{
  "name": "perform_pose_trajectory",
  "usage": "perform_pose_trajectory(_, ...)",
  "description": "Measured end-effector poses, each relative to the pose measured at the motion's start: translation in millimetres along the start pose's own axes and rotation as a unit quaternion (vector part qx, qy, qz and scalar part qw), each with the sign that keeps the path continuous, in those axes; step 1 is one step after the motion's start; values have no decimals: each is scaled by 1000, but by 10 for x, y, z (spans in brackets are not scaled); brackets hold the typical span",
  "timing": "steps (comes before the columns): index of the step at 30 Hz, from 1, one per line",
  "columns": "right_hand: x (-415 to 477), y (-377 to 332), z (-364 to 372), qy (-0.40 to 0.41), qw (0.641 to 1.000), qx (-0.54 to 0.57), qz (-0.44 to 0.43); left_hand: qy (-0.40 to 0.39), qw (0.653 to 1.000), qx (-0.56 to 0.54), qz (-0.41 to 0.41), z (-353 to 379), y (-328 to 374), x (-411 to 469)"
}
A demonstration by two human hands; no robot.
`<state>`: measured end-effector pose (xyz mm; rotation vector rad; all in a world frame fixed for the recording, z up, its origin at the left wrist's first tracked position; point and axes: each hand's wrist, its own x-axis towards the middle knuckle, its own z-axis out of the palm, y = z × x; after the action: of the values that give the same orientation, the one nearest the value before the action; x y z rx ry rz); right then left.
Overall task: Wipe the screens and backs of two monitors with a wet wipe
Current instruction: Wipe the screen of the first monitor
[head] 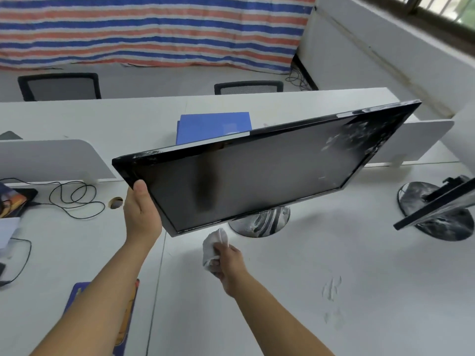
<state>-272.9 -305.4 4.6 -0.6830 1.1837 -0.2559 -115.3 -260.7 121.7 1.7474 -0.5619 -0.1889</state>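
A black monitor (259,170) stands on a round dusty base (259,222) in the middle of the white desk (334,253), its dark screen tilted up toward me. White dust smears its upper right corner. My left hand (140,214) grips the screen's left edge, thumb on the bezel. Just below the screen's bottom edge my right hand (226,260) holds a crumpled white wet wipe (214,245), apart from the glass. A second monitor (434,206) on a dusty round base (437,214) shows edge-on at the far right.
A blue box (213,127) sits behind the first monitor. White partition panels (51,160) run across the desk. Black cables (77,199) and a cable hole (116,202) lie at left, a mouse pad (123,312) near me. Two office chairs (59,86) stand beyond.
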Motion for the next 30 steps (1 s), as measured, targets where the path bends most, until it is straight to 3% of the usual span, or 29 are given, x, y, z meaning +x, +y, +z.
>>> perform_pose_trajectory(7,-88,168,195,25,996,83,-13,-52,998,-17,18,-78,31,-11)
perform_pose_trajectory(13,-45,145,810,3,998,61,-10,-89,995,-1,51,-155,-18,37)
perform_pose_trajectory(18,153,97,1121,54,997,47,-3,-80,995,2,61,-143,-15,20)
perform_pose_trajectory(23,390,-211,773,86,994,61,-23,-67,996,-5,62,-111,-95,155)
perform_pose_trajectory(27,338,-239,393,186,959,201,-72,-48,997,-3,60,9,-78,258)
perform_pose_trajectory(30,164,-48,446,165,970,166,-66,-23,998,-7,52,88,-40,273)
